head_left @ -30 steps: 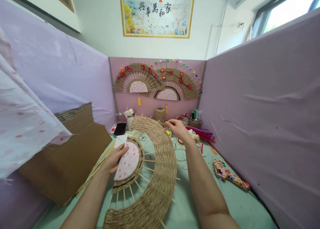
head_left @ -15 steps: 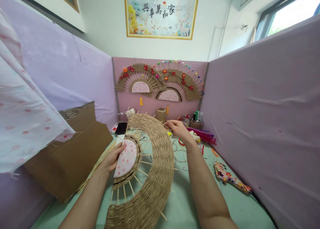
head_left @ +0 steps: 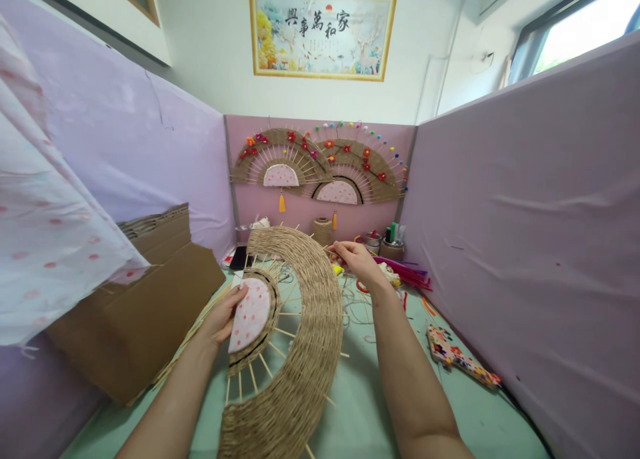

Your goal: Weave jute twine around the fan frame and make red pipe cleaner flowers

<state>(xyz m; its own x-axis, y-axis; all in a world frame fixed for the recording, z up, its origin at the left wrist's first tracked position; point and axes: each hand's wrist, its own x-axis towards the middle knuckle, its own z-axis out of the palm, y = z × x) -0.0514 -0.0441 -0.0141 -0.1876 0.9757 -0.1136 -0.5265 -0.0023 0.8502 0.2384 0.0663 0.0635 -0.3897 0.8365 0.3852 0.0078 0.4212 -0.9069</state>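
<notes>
A woven fan [head_left: 320, 325] of brown twine on thin pale sticks stands tilted in front of me, its curved outer band toward the right. My left hand [head_left: 226, 315] is closed on the fan's inner half-circle, thumb over the white, red-dotted cloth [head_left: 253, 312]. At the band's upper right edge, my right hand [head_left: 354, 257] pinches the tip of a thin stick [head_left: 327, 248] that pokes out of the weave. The fingers of the left hand behind the fan are hidden.
Behind stand a twine cone [head_left: 323, 231] and a pot of pens [head_left: 393, 245]. Purple pipe cleaners [head_left: 407, 272] and a flower-patterned glue gun [head_left: 460, 359] lie at right. Cardboard [head_left: 150, 312] leans at left under dotted cloth [head_left: 55, 245]. Two finished fans [head_left: 295, 139] hang on the back panel.
The fan has turned slightly in my left hand; its upper end has shifted left and its lower end a little right. My right hand stays almost where it was, still pinching.
</notes>
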